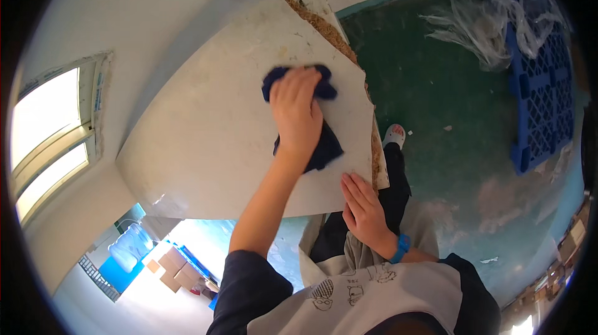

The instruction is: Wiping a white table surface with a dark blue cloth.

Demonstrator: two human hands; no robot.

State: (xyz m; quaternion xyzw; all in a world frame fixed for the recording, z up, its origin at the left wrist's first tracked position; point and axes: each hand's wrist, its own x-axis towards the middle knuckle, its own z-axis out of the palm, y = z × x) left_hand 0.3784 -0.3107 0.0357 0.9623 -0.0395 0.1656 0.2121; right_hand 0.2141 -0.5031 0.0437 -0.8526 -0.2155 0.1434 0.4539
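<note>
Nearest to view is the light shirt [430, 291] of the person at work, dark at the sleeves and printed with line drawings on the front. Ahead of it, a broad pale surface [205, 129] presents its flat upper face; the right-hand edge is broken, exposing a brown, crumbly core [324, 28]. Dark blue cloth [325, 148] lies on this surface, toward the broken edge. Left grip [298, 111]: closed on the cloth, fingers curled over the bunched far part, with a loose flap extending beside the wrist. Right grip [364, 213]: open and flat, fingers extended side by side and laid on the surface near the broken edge; a blue wristband [402, 248] encircles that wrist. To the right I observe a green floor [398, 67], a blue lattice pallet [543, 95] and clear plastic film [492, 33] over the pallet's far end. At lower left, through glare, stand brown boxes [171, 263], probably cartons.
</note>
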